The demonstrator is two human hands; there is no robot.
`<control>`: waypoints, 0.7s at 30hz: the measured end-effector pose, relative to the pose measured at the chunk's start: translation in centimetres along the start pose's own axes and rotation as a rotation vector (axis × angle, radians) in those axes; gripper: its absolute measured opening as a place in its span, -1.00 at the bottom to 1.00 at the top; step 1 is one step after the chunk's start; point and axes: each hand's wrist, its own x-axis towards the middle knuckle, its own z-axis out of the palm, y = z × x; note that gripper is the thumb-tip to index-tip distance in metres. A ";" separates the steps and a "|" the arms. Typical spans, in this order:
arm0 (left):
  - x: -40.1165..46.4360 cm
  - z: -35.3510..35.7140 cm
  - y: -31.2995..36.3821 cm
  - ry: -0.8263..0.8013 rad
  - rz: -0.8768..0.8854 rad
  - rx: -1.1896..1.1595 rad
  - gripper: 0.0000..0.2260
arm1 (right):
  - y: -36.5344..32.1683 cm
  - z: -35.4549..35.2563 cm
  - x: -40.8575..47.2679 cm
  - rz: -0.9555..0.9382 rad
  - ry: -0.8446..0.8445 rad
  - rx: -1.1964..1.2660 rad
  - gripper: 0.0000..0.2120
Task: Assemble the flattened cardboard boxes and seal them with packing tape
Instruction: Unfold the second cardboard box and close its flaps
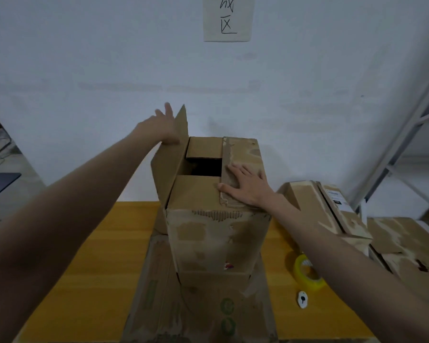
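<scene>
Two bare hands work my upright brown cardboard box [216, 233] on the yellow wooden table [89, 256]: left hand [162, 127], fingers spread, pushes its raised left flap [170, 162]; right hand [245, 186] presses flat, fingers together, on the folded right flap [243, 154]. Yellow tape roll [306, 273] lies near, right.

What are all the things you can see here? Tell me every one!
Upright box: 1, brown, table middle, top partly open.
Flattened cardboard: 1, brown, under that box.
Other boxes: several, brown, stacked at right.
Tape roll: 1, yellow, table right.
Small tool: 1, white, near the tape.
Table: 1, yellow.
Paper sign: 1, white, on wall.
Shelf frame: 1, white, far right.
Left hand: 1, on the raised flap.
Right hand: 1, flat on the folded flap.
</scene>
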 end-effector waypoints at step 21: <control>-0.5 11.4 0.6 -0.246 0.083 -0.605 -0.16 | 3.9 -0.2 -0.8 0.250 0.042 0.886 -0.47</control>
